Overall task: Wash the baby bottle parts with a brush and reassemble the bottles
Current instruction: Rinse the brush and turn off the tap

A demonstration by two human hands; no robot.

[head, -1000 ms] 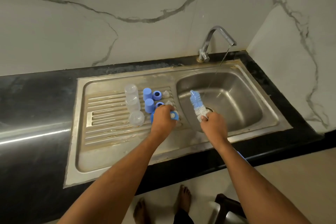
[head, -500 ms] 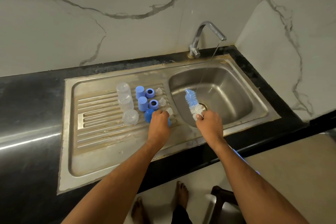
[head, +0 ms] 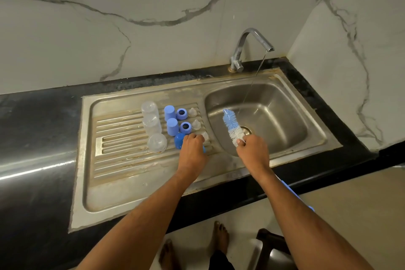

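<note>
The right hand (head: 254,151) has its grip tight around the bottle brush (head: 231,125), whose blue and white bristles angle up and away over the sink basin (head: 282,116), just beside a thin stream from the tap (head: 252,46). The left hand (head: 192,151) reaches onto the ribbed drainboard (head: 122,138), fingers curled over a blue part (head: 204,149) I can barely see; whether it is truly gripped, I cannot tell. Beyond those fingers sit blue caps (head: 172,126), blue rings (head: 185,127) and clear teats (head: 196,124); further left, three clear bottles (head: 152,125) stand upside down.
</note>
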